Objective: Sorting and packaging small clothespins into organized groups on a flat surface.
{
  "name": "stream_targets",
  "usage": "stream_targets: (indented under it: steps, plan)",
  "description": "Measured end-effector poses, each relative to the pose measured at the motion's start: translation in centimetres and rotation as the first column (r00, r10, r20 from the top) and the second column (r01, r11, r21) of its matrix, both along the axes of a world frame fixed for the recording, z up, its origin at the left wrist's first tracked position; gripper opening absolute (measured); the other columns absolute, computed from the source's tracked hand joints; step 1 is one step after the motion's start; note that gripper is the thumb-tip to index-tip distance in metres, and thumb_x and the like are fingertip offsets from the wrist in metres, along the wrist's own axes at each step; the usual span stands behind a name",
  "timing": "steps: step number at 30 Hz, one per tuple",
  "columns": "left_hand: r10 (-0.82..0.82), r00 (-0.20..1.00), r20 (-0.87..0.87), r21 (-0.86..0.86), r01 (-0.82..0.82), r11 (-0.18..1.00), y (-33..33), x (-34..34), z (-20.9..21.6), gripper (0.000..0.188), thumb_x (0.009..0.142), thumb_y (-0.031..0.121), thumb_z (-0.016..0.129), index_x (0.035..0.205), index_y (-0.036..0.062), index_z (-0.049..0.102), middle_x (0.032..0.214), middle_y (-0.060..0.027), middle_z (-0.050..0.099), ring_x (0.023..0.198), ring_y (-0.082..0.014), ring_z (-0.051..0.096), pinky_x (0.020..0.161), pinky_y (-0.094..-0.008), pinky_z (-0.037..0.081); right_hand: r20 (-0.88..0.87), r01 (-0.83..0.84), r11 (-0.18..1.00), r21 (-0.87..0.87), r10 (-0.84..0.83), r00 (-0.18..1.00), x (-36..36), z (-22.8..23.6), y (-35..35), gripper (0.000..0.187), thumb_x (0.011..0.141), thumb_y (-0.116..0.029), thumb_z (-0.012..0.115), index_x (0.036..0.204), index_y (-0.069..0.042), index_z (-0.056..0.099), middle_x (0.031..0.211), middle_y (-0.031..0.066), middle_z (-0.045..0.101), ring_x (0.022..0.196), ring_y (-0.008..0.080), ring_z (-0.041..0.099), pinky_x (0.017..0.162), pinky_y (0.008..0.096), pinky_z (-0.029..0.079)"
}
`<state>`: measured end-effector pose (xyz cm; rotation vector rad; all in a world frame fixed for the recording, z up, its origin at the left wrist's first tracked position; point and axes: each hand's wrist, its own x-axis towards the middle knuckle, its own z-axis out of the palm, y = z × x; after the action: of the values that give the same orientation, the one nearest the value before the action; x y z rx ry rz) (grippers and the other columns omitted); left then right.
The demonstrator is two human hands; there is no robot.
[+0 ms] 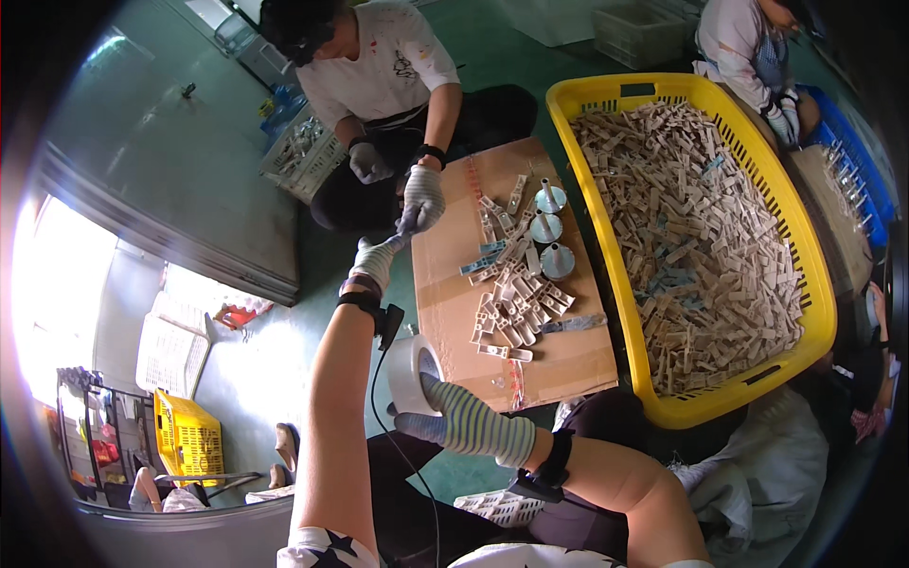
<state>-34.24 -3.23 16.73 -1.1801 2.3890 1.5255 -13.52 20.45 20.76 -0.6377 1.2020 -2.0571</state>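
Observation:
My right hand (478, 423), in a striped glove, grips a wide roll of clear tape (409, 376) by its ring, thumb inside the hole, over the near left corner of the cardboard sheet (445, 312). My left arm is stretched forward. The gloved left hand (377, 261) meets a co-worker's gloved hand (422, 201) beyond the sheet's left edge, its fingertips pinched together. What lies between the fingertips is too small to tell. On the cardboard are a heap of small beige plastic clips (519, 303) and three round metal pieces with upright stems (557, 260).
A large yellow basket (824, 327) full of beige plastic pieces stands right of the cardboard. A co-worker (388, 66) sits opposite, beside a white crate (312, 156). Another person (743, 57) works far right near a blue tray (876, 170). A cable (402, 454) runs from my left wrist.

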Motion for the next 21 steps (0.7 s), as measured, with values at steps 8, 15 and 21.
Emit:
stream_targets:
  steps: [8,15,21]
  plan:
    - [-0.196,0.896,-0.398,-0.121,0.161,0.979,-2.5,6.6,2.2,0.074,0.09,0.049,0.053,0.144,0.005,0.028,0.141,-0.0152,0.041,0.129,-0.0309,0.04,0.107,-0.0511,0.032,0.117,0.015,1.0,0.027,-0.018,0.993,6.1,-0.7,-1.3,0.036,0.087,-0.032,0.066,0.108,-0.002,0.062,0.091,0.0035,0.064,0.09,0.0146,0.059,0.084,0.0288,0.046]
    - [-0.217,0.954,-0.209,-0.036,0.214,0.976,1.0,22.5,-0.9,0.069,0.088,0.032,0.064,0.143,0.0072,0.03,0.127,-0.0207,0.054,0.119,-0.0299,0.05,0.103,-0.0372,0.035,0.232,-0.098,0.924,0.369,0.011,0.973,16.3,-11.6,-1.5,0.026,0.091,-0.03,0.063,0.1,-0.006,0.064,0.089,-0.0006,0.064,0.085,0.0094,0.059,0.081,0.0246,0.046]
    - [-0.055,0.946,-0.321,0.445,0.201,0.873,-0.4,33.8,-10.1,0.07,0.087,0.024,0.067,0.144,0.0071,0.03,0.129,-0.0188,0.05,0.119,-0.0253,0.046,0.1,-0.0338,0.038,0.333,-0.084,0.953,0.291,-0.019,0.943,16.9,-15.6,-4.0,0.024,0.093,-0.027,0.059,0.104,-0.007,0.065,0.095,0.0,0.065,0.089,0.0109,0.06,0.086,0.027,0.046]
